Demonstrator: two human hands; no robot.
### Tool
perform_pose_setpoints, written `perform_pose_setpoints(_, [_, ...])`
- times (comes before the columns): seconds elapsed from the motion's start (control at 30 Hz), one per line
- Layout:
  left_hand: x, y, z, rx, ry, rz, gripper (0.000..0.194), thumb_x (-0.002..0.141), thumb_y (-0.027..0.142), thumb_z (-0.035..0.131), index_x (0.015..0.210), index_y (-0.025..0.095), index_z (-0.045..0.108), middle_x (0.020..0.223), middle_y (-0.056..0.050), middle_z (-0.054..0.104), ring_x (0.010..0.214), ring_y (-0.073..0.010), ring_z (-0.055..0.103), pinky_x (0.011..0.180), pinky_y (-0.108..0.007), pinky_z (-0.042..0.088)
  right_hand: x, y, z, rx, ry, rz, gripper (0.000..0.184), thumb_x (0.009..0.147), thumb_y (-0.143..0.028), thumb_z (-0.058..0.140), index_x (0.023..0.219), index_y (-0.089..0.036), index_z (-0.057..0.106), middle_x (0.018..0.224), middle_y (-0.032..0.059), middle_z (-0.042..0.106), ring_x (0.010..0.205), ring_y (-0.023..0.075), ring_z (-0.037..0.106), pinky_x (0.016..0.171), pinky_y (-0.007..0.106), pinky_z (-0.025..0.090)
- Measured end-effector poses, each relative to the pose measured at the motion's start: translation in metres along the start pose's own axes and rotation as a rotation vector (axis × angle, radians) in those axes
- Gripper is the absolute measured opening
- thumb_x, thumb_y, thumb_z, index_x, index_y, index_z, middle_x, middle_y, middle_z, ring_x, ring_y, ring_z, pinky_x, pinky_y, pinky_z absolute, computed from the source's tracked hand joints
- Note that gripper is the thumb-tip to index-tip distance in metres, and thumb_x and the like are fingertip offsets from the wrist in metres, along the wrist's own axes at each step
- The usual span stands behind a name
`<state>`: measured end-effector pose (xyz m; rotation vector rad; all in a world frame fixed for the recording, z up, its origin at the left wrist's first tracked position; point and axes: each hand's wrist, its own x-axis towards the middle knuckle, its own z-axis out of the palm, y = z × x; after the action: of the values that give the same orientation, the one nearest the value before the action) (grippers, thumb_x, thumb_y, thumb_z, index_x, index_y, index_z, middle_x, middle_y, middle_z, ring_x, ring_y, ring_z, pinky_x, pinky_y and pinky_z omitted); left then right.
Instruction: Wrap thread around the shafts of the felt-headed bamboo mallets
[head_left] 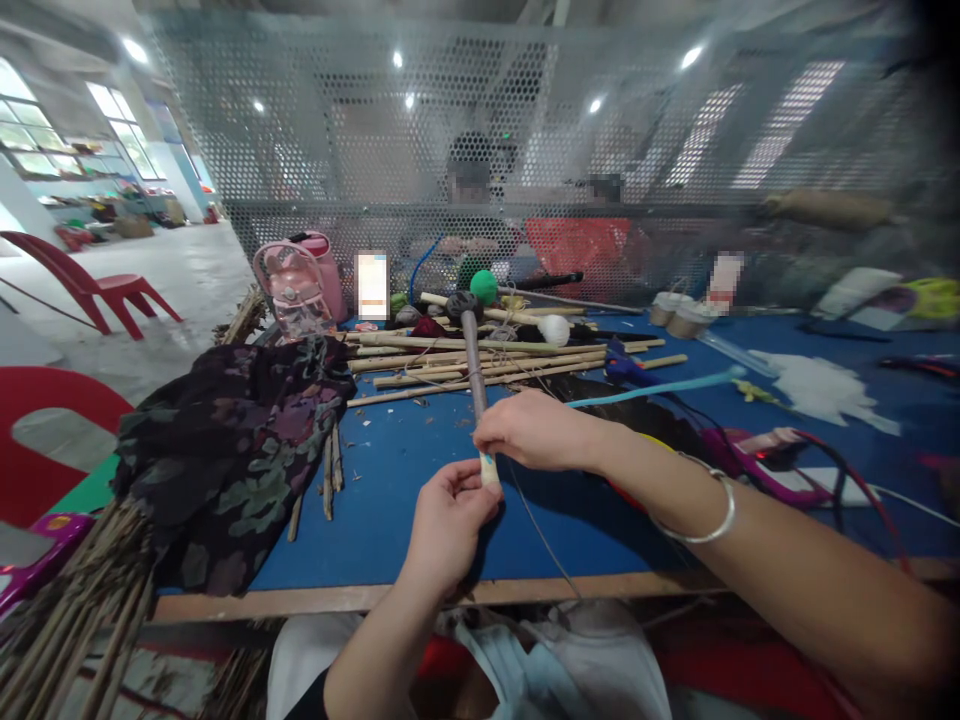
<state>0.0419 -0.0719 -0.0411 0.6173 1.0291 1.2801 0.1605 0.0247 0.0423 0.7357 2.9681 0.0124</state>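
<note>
A stick (475,370) with a grey wrapping along most of its length points away from me over the blue table. Its near end is pale with a small blue mark. My left hand (454,515) closes on that pale end, thumb and fingers around it. Just above, my right hand (532,430) pinches the stick where the grey wrapping ends. A thin grey strand (538,535) runs from near the hands down to the table's front edge. At the stick's far end is a dark ball of yarn (463,307); whether they touch I cannot tell.
Bare sticks (427,365) lie across the table behind my hands. A green ball (484,287) and a white ball (555,330) sit among them. Dark patterned cloth (240,450) covers the left side. A blue glue gun (626,365) lies right; a perforated screen (375,150) stands behind.
</note>
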Motion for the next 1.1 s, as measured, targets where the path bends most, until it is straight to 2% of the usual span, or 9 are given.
perform_pose_setpoints(0.1, [0.000,0.002,0.000,-0.031,0.016,-0.017,0.043,0.060,0.025,0.078,0.096,0.009,0.060,0.079,-0.006,0.066,0.066,-0.0105,0.061,0.064,-0.021,0.047,0.003,-0.001,0.000,0.001,-0.005,0.007,0.019,0.082,-0.017,0.049,0.081,-0.022,0.068,0.084,0.0033,0.069,0.084,0.0173,0.061,0.064,0.024,0.036])
perform_pose_setpoints(0.3, [0.001,0.005,-0.005,-0.183,0.026,-0.104,0.019,0.079,0.021,0.062,0.095,0.010,0.059,0.078,-0.006,0.064,0.067,-0.0100,0.062,0.064,-0.021,0.051,0.003,-0.001,-0.001,0.023,0.081,-0.016,0.019,0.084,-0.017,0.048,0.082,-0.020,0.066,0.083,0.0045,0.067,0.082,0.0171,0.060,0.066,0.024,0.036])
perform_pose_setpoints(0.47, [0.002,0.006,-0.006,-0.192,0.024,-0.104,0.015,0.081,0.015,0.058,0.095,0.009,0.057,0.078,-0.006,0.062,0.066,-0.0090,0.061,0.062,-0.019,0.052,0.000,0.004,-0.001,0.136,0.120,-0.010,0.015,0.081,-0.016,0.052,0.084,-0.020,0.066,0.085,0.0028,0.067,0.078,0.0148,0.059,0.066,0.022,0.036])
perform_pose_setpoints(0.6, [0.003,0.008,-0.004,-0.186,0.051,-0.102,0.014,0.082,0.014,0.056,0.095,0.009,0.057,0.077,-0.006,0.061,0.064,-0.0087,0.061,0.061,-0.019,0.052,-0.001,0.004,0.003,0.096,0.155,0.020,0.013,0.081,-0.018,0.054,0.082,-0.020,0.067,0.085,0.0022,0.068,0.076,0.0146,0.058,0.063,0.023,0.034])
perform_pose_setpoints(0.7, [0.003,0.007,-0.003,-0.187,0.058,-0.096,0.013,0.082,0.013,0.056,0.094,0.008,0.057,0.076,-0.006,0.061,0.063,-0.0083,0.060,0.061,-0.019,0.052,0.000,0.002,0.006,0.015,0.189,-0.022,0.017,0.083,-0.018,0.051,0.080,-0.021,0.067,0.082,0.0026,0.067,0.078,0.0149,0.058,0.061,0.023,0.032])
perform_pose_setpoints(0.9, [0.003,0.005,-0.005,-0.197,0.042,-0.074,0.014,0.080,0.013,0.059,0.093,0.007,0.058,0.074,-0.005,0.062,0.060,-0.0075,0.059,0.062,-0.019,0.051,-0.001,-0.001,0.006,-0.066,0.174,-0.097,0.017,0.083,-0.018,0.050,0.075,-0.019,0.065,0.078,0.0026,0.066,0.076,0.0147,0.056,0.058,0.024,0.029])
perform_pose_setpoints(1.0, [0.003,0.006,-0.004,-0.201,0.032,-0.098,0.019,0.080,0.013,0.058,0.098,0.008,0.057,0.073,-0.006,0.062,0.060,-0.0079,0.059,0.061,-0.019,0.051,-0.004,-0.005,0.011,-0.026,0.214,-0.064,0.019,0.085,-0.019,0.047,0.078,-0.018,0.065,0.078,0.0034,0.066,0.075,0.0144,0.057,0.060,0.024,0.031])
perform_pose_setpoints(1.1, [0.001,0.008,-0.004,-0.223,0.007,-0.115,0.030,0.081,0.011,0.056,0.111,0.010,0.052,0.075,-0.006,0.063,0.060,-0.0082,0.060,0.056,-0.017,0.049,-0.008,-0.010,0.020,0.060,0.270,0.039,0.018,0.087,-0.022,0.046,0.084,-0.018,0.063,0.081,0.0041,0.066,0.074,0.0140,0.057,0.062,0.023,0.033])
